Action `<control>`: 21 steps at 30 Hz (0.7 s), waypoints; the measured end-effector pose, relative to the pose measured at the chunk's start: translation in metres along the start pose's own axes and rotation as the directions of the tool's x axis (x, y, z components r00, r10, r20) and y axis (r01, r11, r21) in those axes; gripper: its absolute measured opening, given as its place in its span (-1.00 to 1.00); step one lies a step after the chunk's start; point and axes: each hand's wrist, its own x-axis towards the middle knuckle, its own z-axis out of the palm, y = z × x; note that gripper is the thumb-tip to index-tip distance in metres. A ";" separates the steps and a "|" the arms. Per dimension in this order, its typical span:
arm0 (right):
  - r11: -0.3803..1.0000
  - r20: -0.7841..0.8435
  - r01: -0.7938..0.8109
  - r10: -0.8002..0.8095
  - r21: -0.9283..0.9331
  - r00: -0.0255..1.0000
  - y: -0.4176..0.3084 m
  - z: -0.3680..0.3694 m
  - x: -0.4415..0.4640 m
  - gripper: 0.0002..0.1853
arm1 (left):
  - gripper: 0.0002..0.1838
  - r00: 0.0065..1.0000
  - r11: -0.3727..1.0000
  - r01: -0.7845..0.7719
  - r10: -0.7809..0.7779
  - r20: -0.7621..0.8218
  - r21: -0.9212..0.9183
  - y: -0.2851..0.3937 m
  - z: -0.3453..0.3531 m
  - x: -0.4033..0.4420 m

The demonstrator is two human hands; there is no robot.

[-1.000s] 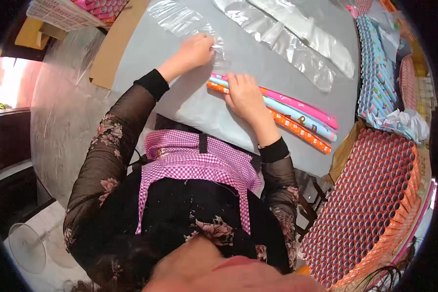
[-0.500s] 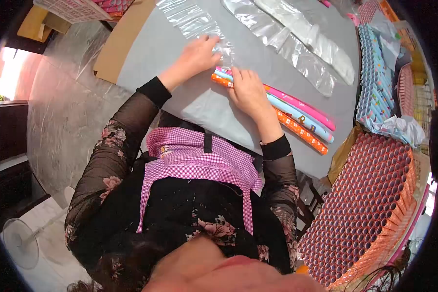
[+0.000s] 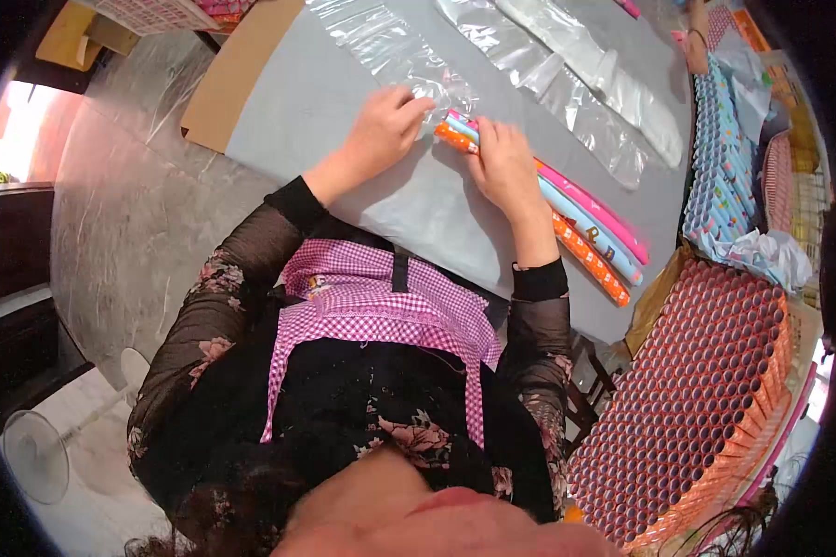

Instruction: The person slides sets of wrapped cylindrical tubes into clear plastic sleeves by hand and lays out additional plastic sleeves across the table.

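Note:
My right hand is wrapped over the near end of three patterned paper rolls lying side by side on the grey table. They are a pink roll, a light blue roll and an orange roll with white figures. Just left of their ends, my left hand has its thumb and fingers pinched together at the edge of a clear plastic sleeve. The sleeve stretches away towards the far edge. How much film sits between those fingers is hard to see.
More clear plastic sleeves lie across the far side of the grey table. Stacked rolls in orange wrap and blue rolls stand at the right. What looks like another person's arm shows at the far right.
Both hands and the rolls' near ends have shifted slightly right. My left fingers, blurred over the sleeve before, are now drawn together at its edge. An arm has appeared at far right.

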 end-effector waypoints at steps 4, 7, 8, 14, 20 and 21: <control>1.000 0.083 -0.012 0.010 0.023 0.996 -0.010 -0.007 -0.011 -0.49 | -0.66 0.984 0.982 0.030 0.004 0.177 -0.189 0.000 0.007 0.023; 0.999 0.115 -0.008 0.004 0.031 0.993 -0.018 -0.006 -0.022 -0.48 | -0.59 0.920 0.995 -0.095 0.103 0.377 -0.041 -0.003 0.008 0.035; 0.999 0.110 0.008 -0.013 0.040 0.994 -0.020 -0.005 -0.026 -0.48 | -0.58 0.872 0.966 -0.238 0.170 0.458 0.096 -0.003 0.009 0.037; 0.999 0.088 -0.017 0.014 0.034 0.996 -0.018 -0.017 -0.026 -0.48 | -0.54 0.797 0.904 -0.349 0.148 0.585 0.246 -0.011 0.014 0.036; 0.999 0.067 -0.037 0.035 0.039 0.997 -0.011 -0.022 -0.020 -0.47 | -0.57 0.758 0.882 -0.192 -0.146 0.636 0.431 0.002 0.015 0.039; 0.998 0.082 -0.055 0.052 0.026 0.995 -0.011 -0.023 -0.019 -0.48 | -0.57 0.757 0.882 -0.194 -0.145 0.638 0.430 -0.002 0.014 0.036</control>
